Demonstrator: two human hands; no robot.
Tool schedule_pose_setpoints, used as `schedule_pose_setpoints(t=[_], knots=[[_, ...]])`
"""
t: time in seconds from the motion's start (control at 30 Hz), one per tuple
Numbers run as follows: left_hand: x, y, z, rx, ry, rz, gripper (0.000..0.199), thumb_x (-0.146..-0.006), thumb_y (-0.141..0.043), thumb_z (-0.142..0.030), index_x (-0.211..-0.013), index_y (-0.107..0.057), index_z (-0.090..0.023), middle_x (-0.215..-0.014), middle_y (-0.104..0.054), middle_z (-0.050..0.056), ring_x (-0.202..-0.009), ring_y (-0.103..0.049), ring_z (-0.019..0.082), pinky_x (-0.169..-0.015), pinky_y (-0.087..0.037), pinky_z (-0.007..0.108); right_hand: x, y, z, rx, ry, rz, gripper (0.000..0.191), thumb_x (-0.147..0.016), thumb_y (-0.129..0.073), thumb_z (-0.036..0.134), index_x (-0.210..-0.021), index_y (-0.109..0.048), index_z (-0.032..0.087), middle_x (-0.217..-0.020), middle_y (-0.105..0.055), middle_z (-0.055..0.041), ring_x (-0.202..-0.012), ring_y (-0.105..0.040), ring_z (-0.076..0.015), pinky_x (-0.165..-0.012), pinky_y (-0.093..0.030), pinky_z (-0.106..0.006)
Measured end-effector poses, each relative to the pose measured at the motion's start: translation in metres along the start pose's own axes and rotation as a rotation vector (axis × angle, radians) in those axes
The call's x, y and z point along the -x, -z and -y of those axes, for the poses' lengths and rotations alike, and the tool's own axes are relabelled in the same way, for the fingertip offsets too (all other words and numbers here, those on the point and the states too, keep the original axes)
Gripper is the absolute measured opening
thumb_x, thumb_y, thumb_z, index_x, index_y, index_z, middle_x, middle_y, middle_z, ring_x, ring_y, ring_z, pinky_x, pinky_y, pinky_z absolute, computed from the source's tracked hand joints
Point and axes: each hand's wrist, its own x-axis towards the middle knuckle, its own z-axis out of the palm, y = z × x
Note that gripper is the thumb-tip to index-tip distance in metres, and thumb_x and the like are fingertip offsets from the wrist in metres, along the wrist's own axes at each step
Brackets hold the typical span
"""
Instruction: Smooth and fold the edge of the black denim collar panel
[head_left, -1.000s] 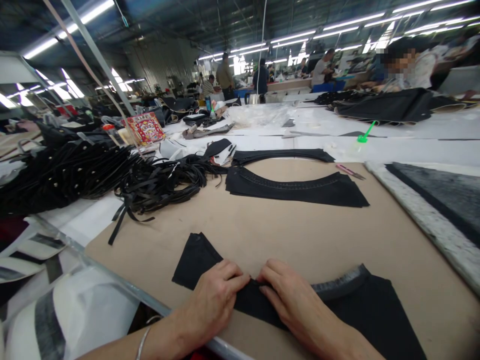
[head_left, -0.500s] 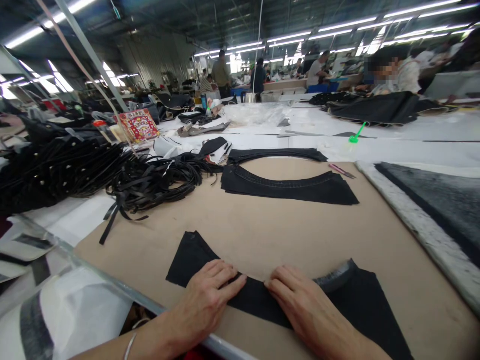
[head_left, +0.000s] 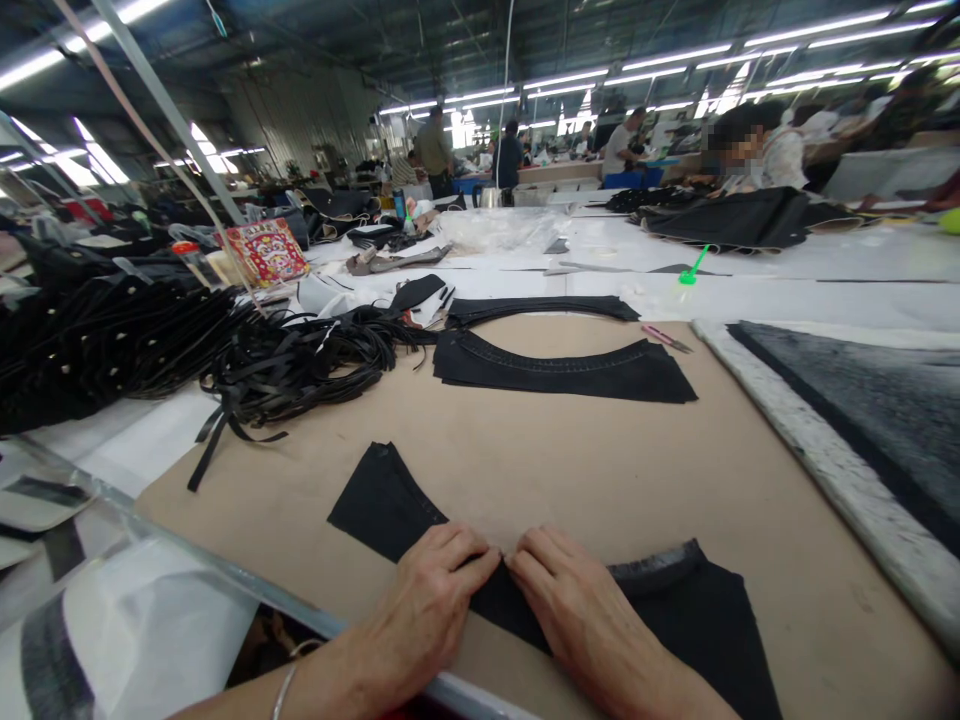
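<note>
A curved black fabric piece (head_left: 705, 630) lies on the tan board near its front edge. On its concave upper edge, my left hand (head_left: 439, 590) pinches the cloth with thumb and fingers, close to the middle. Right beside it, my right hand (head_left: 566, 590) is closed on the same edge, the fingertips almost meeting the left ones. A shiny dark strip follows the edge to the right of my right hand. Farther back rests a stack of similar curved black pieces (head_left: 562, 375), with another black stack (head_left: 544, 307) behind it.
Black straps (head_left: 300, 365) lie tangled at the left, beside a heap of black pieces (head_left: 112, 335). Small pink-handled snips (head_left: 666, 338) sit behind the stacks. A grey-black sheet (head_left: 855, 400) lies at the right. Beyond it, a person bends over black material (head_left: 727, 218).
My hands have drawn closer together along the curved edge, the right one shifting left. The fabric piece has turned slightly, and the whole view has shifted a little.
</note>
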Motion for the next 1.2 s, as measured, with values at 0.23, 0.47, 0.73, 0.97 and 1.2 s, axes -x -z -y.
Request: schedule_pose_setpoints(t=[0.23,0.47,0.73,0.97,1.2], knots=[[0.005,-0.004,0.000,-0.051,-0.081,0.053,0.050,-0.085,-0.040,0.000,-0.130,-0.052,-0.016,-0.116,-0.063,0.009,-0.109,-0.054,0.022,-0.097,-0.048,0.039,0.014,0.010,-0.013,-0.005,0.014,0.017,0.018,-0.090,-0.047,0.002,-0.089,-0.057,0.017,-0.091,-0.056,-0.0045,-0.083,-0.050,-0.0194,-0.078,-0.044,-0.034],[0.003,-0.005,-0.001,-0.123,-0.081,0.104,0.055,-0.083,-0.039,0.000,-0.131,-0.053,-0.021,-0.109,-0.060,0.009,-0.101,-0.054,0.024,-0.088,-0.051,0.042,0.029,0.021,-0.028,-0.003,0.052,0.036,0.015,-0.091,-0.048,0.005,-0.089,-0.056,0.017,-0.091,-0.056,-0.0039,-0.083,-0.049,-0.0191,-0.077,-0.042,-0.034],[-0.001,-0.011,0.000,-0.102,-0.129,0.064,0.050,-0.084,-0.037,0.002,-0.125,-0.057,-0.018,-0.114,-0.060,0.010,-0.105,-0.053,0.022,-0.090,-0.048,0.040,0.036,0.029,-0.030,-0.024,0.051,0.069,0.017,-0.092,-0.045,0.004,-0.093,-0.056,0.017,-0.093,-0.055,-0.0042,-0.085,-0.048,-0.0187,-0.079,-0.042,-0.033],[-0.009,0.013,0.025,-0.137,-0.237,0.124,0.043,-0.087,-0.039,-0.002,-0.118,-0.062,-0.022,-0.113,-0.061,0.008,-0.105,-0.054,0.023,-0.092,-0.046,0.040,0.032,0.019,-0.016,-0.047,0.004,0.048,0.020,-0.089,-0.046,0.000,-0.095,-0.057,0.016,-0.094,-0.055,-0.0058,-0.085,-0.048,-0.0193,-0.077,-0.045,-0.033],[-0.011,0.002,0.005,0.047,-0.090,0.072,0.037,-0.090,-0.039,-0.004,-0.118,-0.061,-0.017,-0.105,-0.063,0.008,-0.095,-0.054,0.020,-0.087,-0.049,0.035,0.021,0.002,-0.005,-0.033,-0.023,-0.044,0.019,-0.087,-0.050,-0.001,-0.094,-0.058,0.014,-0.092,-0.055,-0.0066,-0.083,-0.048,-0.0208,-0.076,-0.046,-0.036]])
